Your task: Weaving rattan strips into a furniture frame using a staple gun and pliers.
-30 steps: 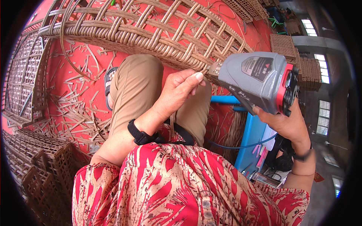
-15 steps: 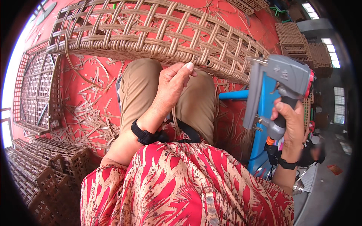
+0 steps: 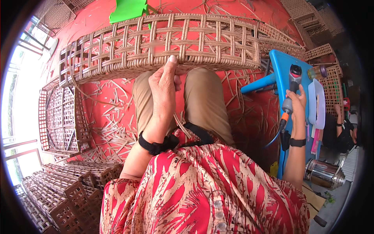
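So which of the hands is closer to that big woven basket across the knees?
Left. The left hand grips the near rim of the woven basket, thumb on its edge. The right hand is off to the right, holding the power tool over the blue stool.

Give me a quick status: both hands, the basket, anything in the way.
Left hand gripping woven rattan basket at its near rim. Right hand on pneumatic nail gun, set on blue stool. Nothing blocking the basket.
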The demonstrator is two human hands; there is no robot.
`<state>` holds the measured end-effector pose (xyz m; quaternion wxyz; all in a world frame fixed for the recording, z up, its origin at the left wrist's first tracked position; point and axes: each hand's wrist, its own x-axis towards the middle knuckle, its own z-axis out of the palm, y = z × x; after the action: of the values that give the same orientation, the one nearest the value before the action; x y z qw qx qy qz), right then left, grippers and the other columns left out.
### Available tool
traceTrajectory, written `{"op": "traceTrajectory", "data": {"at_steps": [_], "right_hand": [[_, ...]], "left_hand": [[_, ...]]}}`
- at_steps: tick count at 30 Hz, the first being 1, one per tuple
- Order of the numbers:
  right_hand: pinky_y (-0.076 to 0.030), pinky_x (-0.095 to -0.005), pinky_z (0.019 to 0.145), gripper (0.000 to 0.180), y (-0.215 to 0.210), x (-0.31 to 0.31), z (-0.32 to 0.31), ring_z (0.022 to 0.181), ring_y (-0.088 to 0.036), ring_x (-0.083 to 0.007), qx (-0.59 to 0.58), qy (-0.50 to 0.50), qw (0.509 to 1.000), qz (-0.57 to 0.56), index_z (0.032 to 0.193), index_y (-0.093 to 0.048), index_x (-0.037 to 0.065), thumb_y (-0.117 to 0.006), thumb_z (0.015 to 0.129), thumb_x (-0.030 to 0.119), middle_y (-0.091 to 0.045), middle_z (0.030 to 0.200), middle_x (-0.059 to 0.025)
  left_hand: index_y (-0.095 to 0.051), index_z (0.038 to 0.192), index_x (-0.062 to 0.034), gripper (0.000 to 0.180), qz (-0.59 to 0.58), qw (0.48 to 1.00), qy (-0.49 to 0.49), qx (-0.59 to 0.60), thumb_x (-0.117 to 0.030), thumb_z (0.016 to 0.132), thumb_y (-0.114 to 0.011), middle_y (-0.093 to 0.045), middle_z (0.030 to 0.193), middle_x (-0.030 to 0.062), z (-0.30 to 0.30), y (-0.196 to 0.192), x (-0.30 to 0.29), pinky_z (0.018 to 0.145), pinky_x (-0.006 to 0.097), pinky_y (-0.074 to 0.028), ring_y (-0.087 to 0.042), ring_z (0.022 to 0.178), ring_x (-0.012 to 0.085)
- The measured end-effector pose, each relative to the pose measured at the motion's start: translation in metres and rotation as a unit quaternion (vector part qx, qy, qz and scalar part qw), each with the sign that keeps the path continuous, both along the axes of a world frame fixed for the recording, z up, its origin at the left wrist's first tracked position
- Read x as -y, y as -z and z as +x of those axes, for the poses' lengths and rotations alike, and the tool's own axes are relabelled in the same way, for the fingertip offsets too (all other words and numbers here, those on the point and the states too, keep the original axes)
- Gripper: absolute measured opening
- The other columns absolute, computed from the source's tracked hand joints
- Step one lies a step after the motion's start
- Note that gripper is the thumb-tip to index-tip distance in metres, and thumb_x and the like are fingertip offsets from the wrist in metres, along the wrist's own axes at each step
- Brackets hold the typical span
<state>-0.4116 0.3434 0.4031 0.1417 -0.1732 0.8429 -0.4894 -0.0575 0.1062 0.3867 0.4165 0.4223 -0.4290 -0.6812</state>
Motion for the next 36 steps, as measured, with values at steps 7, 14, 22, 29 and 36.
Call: {"op": "traceTrajectory", "data": {"at_steps": [7, 14, 22, 29, 36], "right_hand": [[-0.051, -0.0314, 0.078, 0.087, 0.04, -0.015, -0.021, 0.092, -0.062, -0.0214, -0.001, -0.004, 0.998, -0.065, 0.139, -0.025, -0.007, -0.074, 0.067, -0.003, -0.059, 0.111, -0.0175], [-0.043, -0.0359, 0.093, 0.088, 0.044, 0.023, -0.013, 0.11, -0.057, -0.0319, -0.149, 0.042, 0.973, 0.173, 0.136, -0.035, -0.005, -0.078, 0.067, 0.026, -0.058, 0.115, -0.0243], [-0.044, -0.0403, 0.094, 0.073, 0.041, -0.02, -0.008, 0.112, -0.055, -0.0336, -0.226, 0.101, 0.962, 0.115, 0.129, -0.044, -0.005, -0.072, 0.074, 0.034, -0.055, 0.12, -0.0244], [-0.041, -0.0429, 0.098, 0.062, 0.051, -0.108, -0.048, 0.116, -0.052, -0.037, -0.296, 0.237, 0.908, 0.175, 0.124, -0.053, 0.0, -0.071, 0.075, 0.033, -0.054, 0.125, -0.0249], [-0.046, -0.0292, 0.071, 0.046, 0.071, -0.298, -0.125, 0.049, -0.049, -0.0126, -0.247, 0.132, 0.946, 0.163, 0.105, -0.059, -0.003, -0.075, 0.079, 0.032, -0.057, 0.07, -0.005]], "left_hand": [[-0.056, 0.068, -0.0087, 0.036, -0.012, 0.999, -0.025, 0.027, -0.036, 0.091, -0.058, -0.046, 0.056, -0.0036, -0.018, -0.014, -0.003, 0.044, 0.021, -0.029, -0.039, 0.047, 0.0055], [-0.054, 0.072, -0.0125, 0.029, 0.001, 0.994, -0.093, 0.05, -0.035, 0.089, -0.061, -0.033, 0.056, -0.0074, -0.008, -0.006, -0.013, 0.039, 0.018, -0.02, -0.028, 0.045, 0.0018], [-0.051, 0.072, -0.0139, 0.028, -0.04, 0.995, -0.075, 0.055, -0.033, 0.089, -0.064, -0.033, 0.059, -0.0069, -0.02, 0.006, -0.002, 0.044, 0.02, -0.019, -0.026, 0.048, 0.0034], [-0.055, 0.083, -0.0113, 0.027, -0.018, 0.994, -0.085, 0.065, -0.036, 0.09, -0.061, -0.041, 0.069, -0.0046, 0.009, 0.015, 0.003, 0.047, 0.018, -0.028, -0.035, 0.052, 0.0049], [-0.056, 0.08, -0.007, 0.029, -0.004, 0.999, 0.032, -0.013, -0.031, 0.096, -0.051, -0.043, 0.06, -0.0034, -0.005, 0.022, -0.002, 0.047, 0.021, -0.031, -0.039, 0.053, 0.0057]]}}
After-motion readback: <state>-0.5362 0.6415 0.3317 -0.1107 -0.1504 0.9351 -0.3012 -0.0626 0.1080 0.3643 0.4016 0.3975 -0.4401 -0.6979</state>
